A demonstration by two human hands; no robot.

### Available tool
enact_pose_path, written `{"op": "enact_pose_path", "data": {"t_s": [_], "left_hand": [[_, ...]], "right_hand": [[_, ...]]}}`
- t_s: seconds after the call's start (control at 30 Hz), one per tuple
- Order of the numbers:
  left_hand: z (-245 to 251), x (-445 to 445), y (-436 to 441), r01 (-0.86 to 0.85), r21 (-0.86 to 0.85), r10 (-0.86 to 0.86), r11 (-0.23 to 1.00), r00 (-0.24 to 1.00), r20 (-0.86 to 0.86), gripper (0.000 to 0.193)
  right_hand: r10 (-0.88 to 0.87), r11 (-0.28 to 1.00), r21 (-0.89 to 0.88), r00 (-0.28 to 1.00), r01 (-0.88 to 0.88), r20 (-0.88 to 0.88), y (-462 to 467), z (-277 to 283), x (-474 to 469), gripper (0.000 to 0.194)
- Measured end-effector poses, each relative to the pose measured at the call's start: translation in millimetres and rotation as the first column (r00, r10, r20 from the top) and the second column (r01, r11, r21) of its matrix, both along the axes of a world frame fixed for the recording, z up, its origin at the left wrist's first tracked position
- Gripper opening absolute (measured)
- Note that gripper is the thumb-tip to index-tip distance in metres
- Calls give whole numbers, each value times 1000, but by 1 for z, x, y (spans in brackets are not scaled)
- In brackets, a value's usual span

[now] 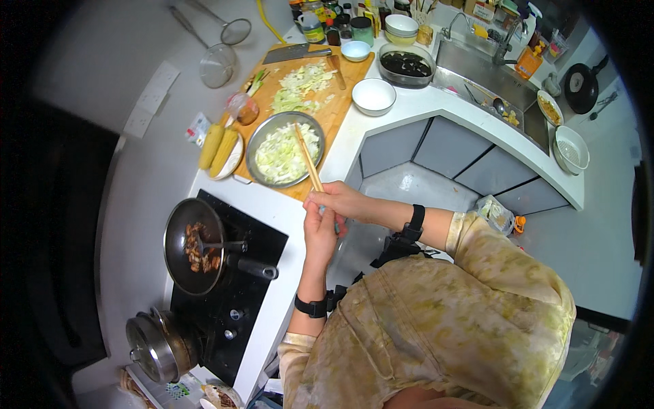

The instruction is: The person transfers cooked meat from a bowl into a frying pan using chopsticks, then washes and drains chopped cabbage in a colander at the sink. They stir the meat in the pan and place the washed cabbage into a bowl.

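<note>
A pair of wooden chopsticks (309, 161) is in my right hand (343, 199), their tips over chopped cabbage (278, 153) in a metal bowl (251, 166). My left hand (321, 230) meets the right one at the chopsticks' rear ends, where a bit of blue shows; its grip is partly hidden. The bowl rests on a wooden cutting board (352, 74), which also bears more chopped cabbage (304, 82), a cleaver (287, 52) and a jar (243, 108). Left of my hands, a frying pan (176, 255) holds browned food (196, 250) and a spatula (207, 246).
Two corn cobs (217, 148) lie on a plate beside the board. A lidded pot (153, 347) stands on the black cooktop (245, 301). Right of the board are a white bowl (374, 97), a bowl of dark food (406, 64) and a sink (475, 64). Bottles (311, 28) stand behind.
</note>
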State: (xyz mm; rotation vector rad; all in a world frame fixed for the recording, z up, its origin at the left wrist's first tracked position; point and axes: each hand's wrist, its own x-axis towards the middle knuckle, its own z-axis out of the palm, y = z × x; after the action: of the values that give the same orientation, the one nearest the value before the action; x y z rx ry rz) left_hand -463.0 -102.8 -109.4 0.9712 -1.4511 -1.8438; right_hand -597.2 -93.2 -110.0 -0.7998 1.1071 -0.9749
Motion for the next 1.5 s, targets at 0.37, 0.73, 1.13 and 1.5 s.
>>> {"op": "enact_pose_path", "data": {"t_s": [0.37, 0.73, 1.13, 1.5], "left_hand": [[-143, -40, -134, -260, 760, 536, 596, 834, -135, 35], [-123, -11, -165, -625, 419, 602, 658, 772, 205, 10], [34, -232, -104, -177, 216, 142, 960, 976, 167, 18], [-64, -611, -9, 246, 660, -438, 710, 888, 141, 13]], "right_hand": [[-384, 916, -145, 921, 373, -58, 2, -31, -199, 28], [-774, 622, -278, 521, 732, -361, 119, -46, -345, 22], [-969, 172, -120, 146, 978, -199, 194, -61, -672, 27], [-861, 420, -147, 342, 895, -376, 157, -80, -894, 39]]}}
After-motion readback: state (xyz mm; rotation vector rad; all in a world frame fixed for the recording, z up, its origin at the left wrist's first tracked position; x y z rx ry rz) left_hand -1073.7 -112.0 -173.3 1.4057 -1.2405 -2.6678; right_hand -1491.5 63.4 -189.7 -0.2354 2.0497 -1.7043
